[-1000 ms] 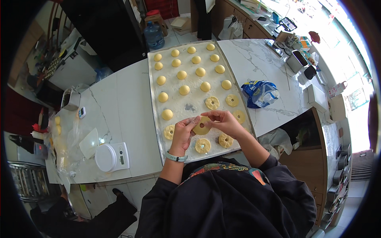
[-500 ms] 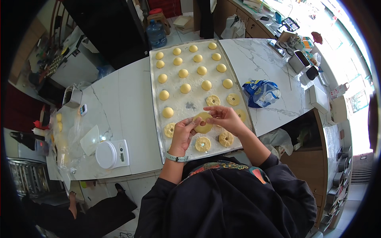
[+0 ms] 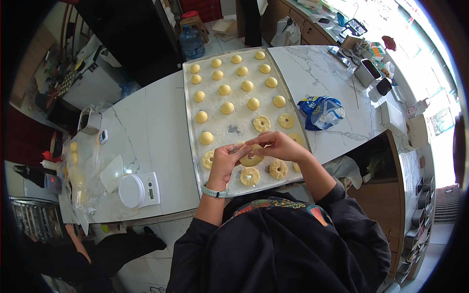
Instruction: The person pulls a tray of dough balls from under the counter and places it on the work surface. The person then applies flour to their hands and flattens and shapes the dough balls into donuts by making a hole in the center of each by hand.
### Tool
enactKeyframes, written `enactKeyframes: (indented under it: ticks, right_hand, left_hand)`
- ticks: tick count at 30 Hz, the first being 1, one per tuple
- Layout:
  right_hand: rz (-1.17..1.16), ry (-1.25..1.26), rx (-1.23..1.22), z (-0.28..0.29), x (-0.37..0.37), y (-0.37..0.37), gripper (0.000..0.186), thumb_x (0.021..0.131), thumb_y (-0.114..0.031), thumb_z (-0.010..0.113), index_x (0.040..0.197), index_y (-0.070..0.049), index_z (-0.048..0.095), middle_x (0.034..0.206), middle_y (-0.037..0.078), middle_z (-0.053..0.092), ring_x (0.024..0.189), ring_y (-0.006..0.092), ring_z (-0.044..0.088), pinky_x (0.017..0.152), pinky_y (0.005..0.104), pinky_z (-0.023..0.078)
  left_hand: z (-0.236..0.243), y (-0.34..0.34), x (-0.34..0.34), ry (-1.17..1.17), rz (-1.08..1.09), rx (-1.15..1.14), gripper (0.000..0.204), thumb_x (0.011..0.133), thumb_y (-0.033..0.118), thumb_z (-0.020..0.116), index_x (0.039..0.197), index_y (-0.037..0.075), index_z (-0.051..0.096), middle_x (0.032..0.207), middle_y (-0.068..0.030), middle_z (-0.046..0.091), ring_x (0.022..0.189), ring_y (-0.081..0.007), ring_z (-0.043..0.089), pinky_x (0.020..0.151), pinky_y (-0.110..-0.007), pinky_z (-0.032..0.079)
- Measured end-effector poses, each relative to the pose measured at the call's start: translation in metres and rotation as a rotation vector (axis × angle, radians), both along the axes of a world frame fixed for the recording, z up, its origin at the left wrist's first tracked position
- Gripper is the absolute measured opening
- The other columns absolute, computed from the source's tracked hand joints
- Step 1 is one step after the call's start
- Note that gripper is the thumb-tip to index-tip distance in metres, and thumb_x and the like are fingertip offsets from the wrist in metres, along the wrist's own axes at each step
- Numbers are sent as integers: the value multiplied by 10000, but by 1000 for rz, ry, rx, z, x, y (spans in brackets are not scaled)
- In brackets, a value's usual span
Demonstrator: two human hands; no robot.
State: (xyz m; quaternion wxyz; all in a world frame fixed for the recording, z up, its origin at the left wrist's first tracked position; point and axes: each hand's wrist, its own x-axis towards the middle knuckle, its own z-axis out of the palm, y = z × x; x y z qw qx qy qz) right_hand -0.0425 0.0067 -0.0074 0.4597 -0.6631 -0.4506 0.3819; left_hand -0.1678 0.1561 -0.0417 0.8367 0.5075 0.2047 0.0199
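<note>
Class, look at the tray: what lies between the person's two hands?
In the head view, a ring of yellow dough lies between the left hand and the right hand, pinched by the fingertips of both above the floured tray.

Site: bakery-style kitchen | Evidence: floured baking tray of yellow dough balls and dough rings directly beyond the fingers | white marble counter under it | kitchen scale left of the fingers | blue bag, containers and cabinets right of them
</note>
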Motion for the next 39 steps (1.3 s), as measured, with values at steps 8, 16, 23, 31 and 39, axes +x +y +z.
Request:
enactKeyframes:
  ticks: [8, 16, 23, 31, 39]
  right_hand:
    - [-101, 464, 97, -12, -5, 0, 438, 821, -90, 642, 1232, -15, 510, 940, 37, 600, 918, 97, 549, 829, 244, 441]
    - [-281, 776, -19, -82, 8, 29, 403, 779, -124, 688, 1111, 63, 559, 1019, 90, 617, 888, 151, 613, 780, 245, 507]
    - [-287, 10, -275, -82, 45, 92, 429, 725, -106, 681, 1127, 4, 577, 1011, 84, 643, 853, 134, 616, 758, 263, 489]
    - [-358, -452, -186, -96, 57, 85, 458, 605, -67, 687, 1052, 3, 615, 861, 133, 659, 791, 235, 636, 737, 330, 505]
    - [-393, -455, -159, -84, 50, 64, 463, 639, -20, 699, 1089, 3, 592, 926, 119, 636, 784, 178, 632, 711, 298, 511]
  left_hand:
    - [3, 1, -2, 27, -11, -24, 291, 811, 195, 677, 966, -46, 629, 862, -89, 655, 747, -129, 638, 690, -252, 533]
    - [-24, 20, -8, 2, 222, 117, 293, 846, 193, 636, 1009, -49, 611, 916, -102, 645, 831, -160, 634, 759, -272, 524]
    - [-34, 38, -15, 35, 330, 147, 283, 864, 161, 607, 1040, -60, 593, 959, -111, 639, 899, -177, 627, 823, -282, 499]
    - [-77, 70, 17, 27, 182, 655, 477, 728, 23, 671, 1168, -66, 510, 1108, -165, 591, 970, -217, 603, 821, -283, 492]
    - [-76, 70, 58, 2, -39, 1075, 670, 612, 33, 746, 1220, -44, 474, 1110, -199, 580, 952, -269, 603, 783, -326, 491]
